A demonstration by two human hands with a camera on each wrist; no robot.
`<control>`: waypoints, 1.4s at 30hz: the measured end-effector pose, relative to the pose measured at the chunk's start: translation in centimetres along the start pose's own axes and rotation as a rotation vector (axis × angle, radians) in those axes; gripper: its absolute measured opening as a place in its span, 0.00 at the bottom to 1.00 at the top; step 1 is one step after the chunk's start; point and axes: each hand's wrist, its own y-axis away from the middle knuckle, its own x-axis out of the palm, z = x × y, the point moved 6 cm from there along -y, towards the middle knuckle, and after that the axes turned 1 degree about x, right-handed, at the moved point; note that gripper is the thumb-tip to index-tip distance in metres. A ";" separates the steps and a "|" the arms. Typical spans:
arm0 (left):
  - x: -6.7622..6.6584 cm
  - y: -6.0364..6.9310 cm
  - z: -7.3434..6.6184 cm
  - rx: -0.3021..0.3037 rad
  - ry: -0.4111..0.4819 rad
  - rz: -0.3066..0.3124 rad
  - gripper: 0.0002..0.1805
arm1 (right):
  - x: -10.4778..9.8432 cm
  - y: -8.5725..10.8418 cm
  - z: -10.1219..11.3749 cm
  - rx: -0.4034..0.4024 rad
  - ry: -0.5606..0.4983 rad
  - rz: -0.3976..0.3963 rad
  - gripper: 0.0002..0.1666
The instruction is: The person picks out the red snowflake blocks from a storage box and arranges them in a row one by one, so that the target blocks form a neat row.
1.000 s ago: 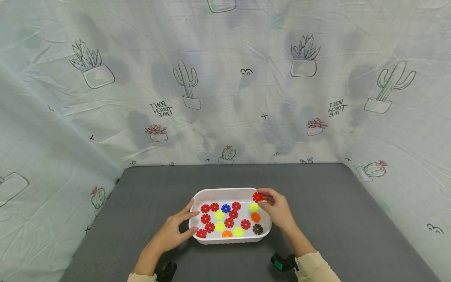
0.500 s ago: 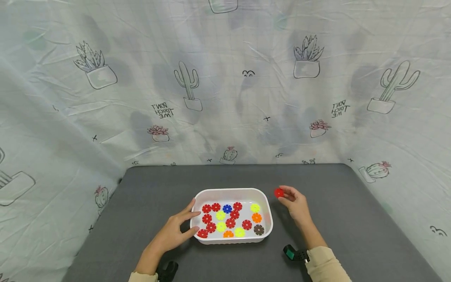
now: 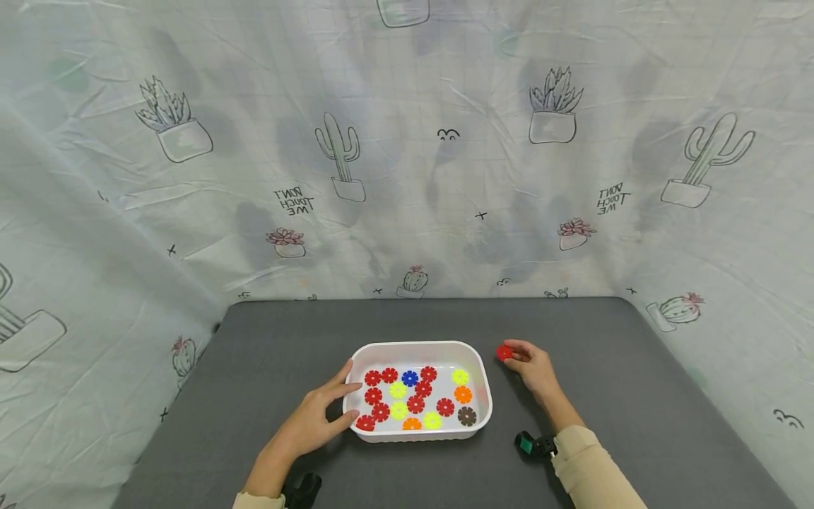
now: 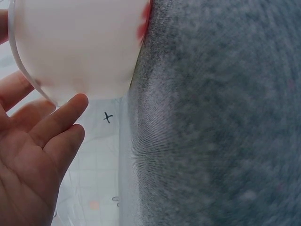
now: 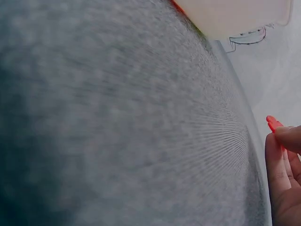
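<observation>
A white tray (image 3: 416,436) holds red, yellow-green, orange, blue and dark brown notched discs. The left hand (image 3: 313,418) holds the tray's left end, its fingers over the rim; in the left wrist view, that hand (image 4: 35,146) has fingertips against the outside of the tray wall (image 4: 75,52). To the right of the tray, the right hand (image 3: 534,367) pinches one red disc (image 3: 504,352) between thumb and fingers. The right wrist view shows the red disc (image 5: 273,123) partly hidden by the thumb of the right hand (image 5: 286,174).
A dark grey table (image 3: 286,325) lies under the tray. Behind it and at both sides hangs a pale cloth (image 3: 407,170) with drawn cacti and pots. A black strapped device (image 3: 533,445) is at the right wrist, another (image 3: 305,489) at the left.
Over the past second the right hand has carried the red disc from above the tray's back right corner out to the right, then lowered slightly. The left hand has stayed on the tray.
</observation>
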 end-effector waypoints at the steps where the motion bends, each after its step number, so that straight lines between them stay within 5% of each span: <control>1: 0.0 0.0 0.0 0.004 0.000 0.000 0.27 | 0.0 -0.1 -0.2 0.001 0.007 0.005 0.24; 15: 0.4 0.1 0.3 -0.018 0.011 0.006 0.27 | 0.3 -1.3 -1.1 -0.114 0.222 0.009 0.20; 22: 0.3 0.0 0.2 0.024 0.008 -0.011 0.26 | 0.3 -1.2 -0.3 -0.213 0.345 -0.024 0.20; 33: 0.2 -0.1 0.1 0.025 0.000 -0.009 0.26 | 0.3 -1.1 0.1 -0.153 0.259 -0.005 0.25; 42: 0.2 0.1 0.2 0.014 0.007 -0.005 0.27 | 1.1 0.1 2.0 -0.197 0.122 0.044 0.27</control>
